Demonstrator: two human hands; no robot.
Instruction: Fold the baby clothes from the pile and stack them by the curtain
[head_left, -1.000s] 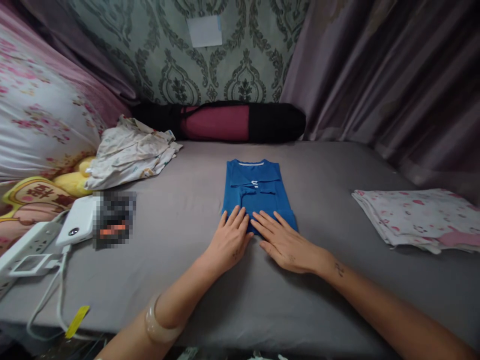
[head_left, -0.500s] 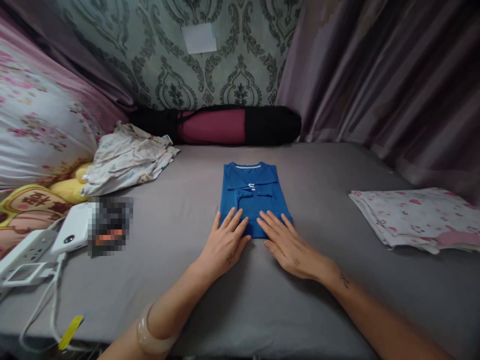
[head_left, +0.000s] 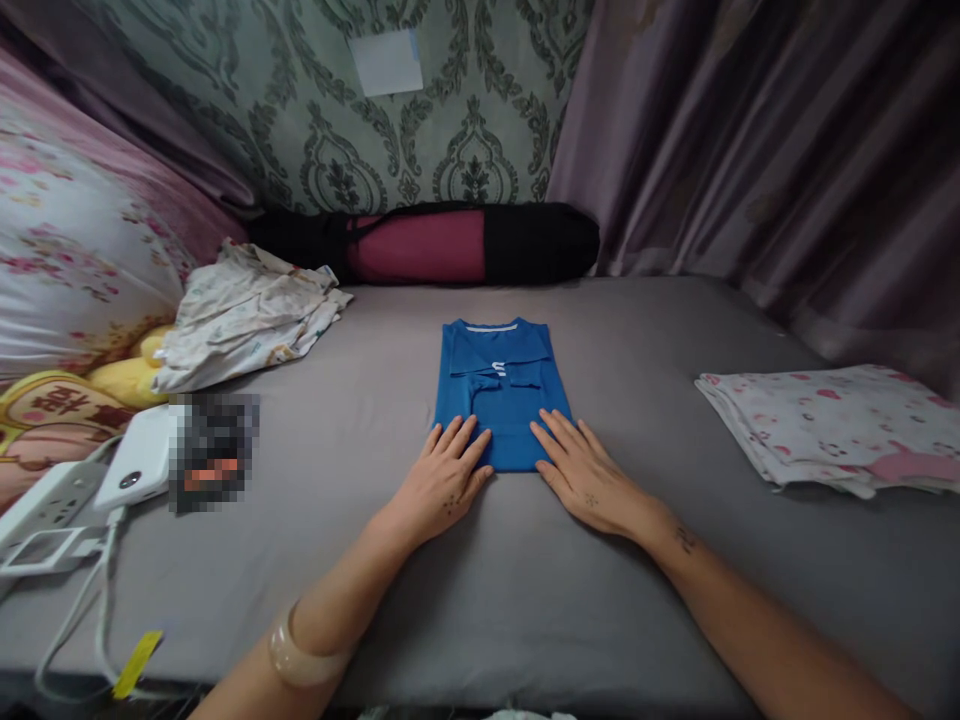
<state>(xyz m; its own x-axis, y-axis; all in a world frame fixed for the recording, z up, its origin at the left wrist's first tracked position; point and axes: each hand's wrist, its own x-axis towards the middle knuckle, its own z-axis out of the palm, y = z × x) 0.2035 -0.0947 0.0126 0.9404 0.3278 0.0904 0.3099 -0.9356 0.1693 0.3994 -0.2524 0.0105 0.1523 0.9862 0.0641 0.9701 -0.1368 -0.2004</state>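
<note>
A blue shirt [head_left: 502, 400], folded into a rough rectangle, lies on the grey bed sheet [head_left: 360, 400], its collar facing the wall and its sleeves folded inward. My left hand [head_left: 446, 478] rests flat on the shirt's near left corner, fingers spread. On the near right corner lies my right hand [head_left: 585, 472], also with its fingers apart. Neither hand grips the cloth. A small white mark shows on the shirt's upper middle.
Folded white patterned cloth [head_left: 832, 425] lies at right. A crumpled cloth [head_left: 251, 315] and yellow plush [head_left: 124, 382] are at left, near a white power bank [head_left: 142, 460] and power strip [head_left: 56, 505]. A black and maroon bag [head_left: 420, 245] lines the wall.
My right hand has slid right, widening the gap between my hands over the shirt's near edge. My left hand still lies on the left corner. The camera view has shifted slightly.
</note>
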